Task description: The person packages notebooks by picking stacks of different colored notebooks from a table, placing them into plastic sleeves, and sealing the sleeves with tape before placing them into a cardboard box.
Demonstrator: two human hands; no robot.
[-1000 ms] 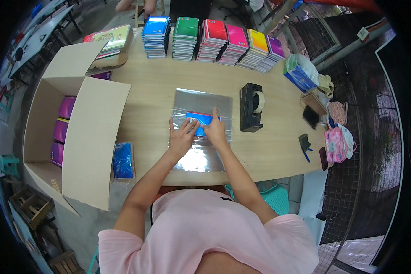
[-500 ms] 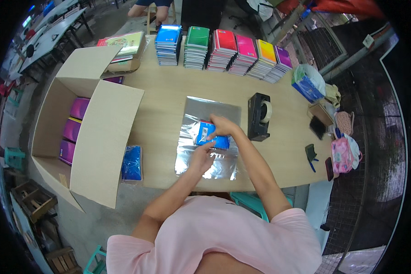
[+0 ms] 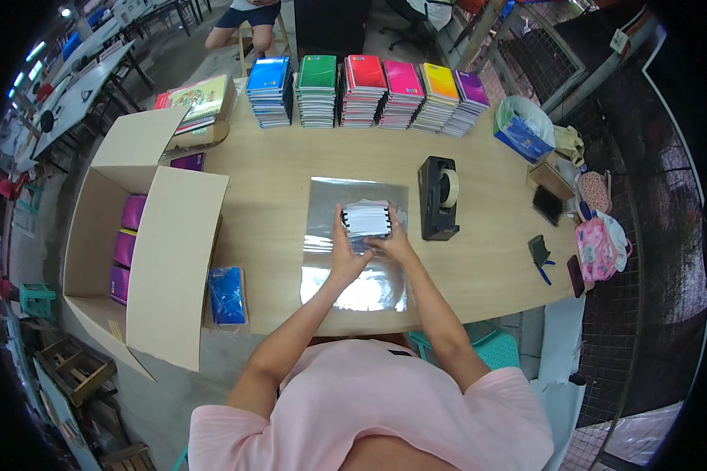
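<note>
My left hand and my right hand grip a small stack of notebooks from its two sides. The stack is turned so that its white page edges face up, with dark binding marks along both ends. Beneath it lies a pile of shiny clear plastic sheets, flat on the table. My thumbs are on the near side of the stack; some fingertips are hidden behind it. To the right of the sheets stands a black tape dispenser with a roll of tape.
Stacks of coloured notebooks line the table's far edge. At left an open cardboard box holds purple packs; a wrapped blue pack lies beside it. A blue bag, pouches and a phone sit at right.
The notebooks, earlier lying with a blue cover up, are now turned with page edges up. My left hand has moved up to the stack's left side; my right hand has shifted to its right side.
</note>
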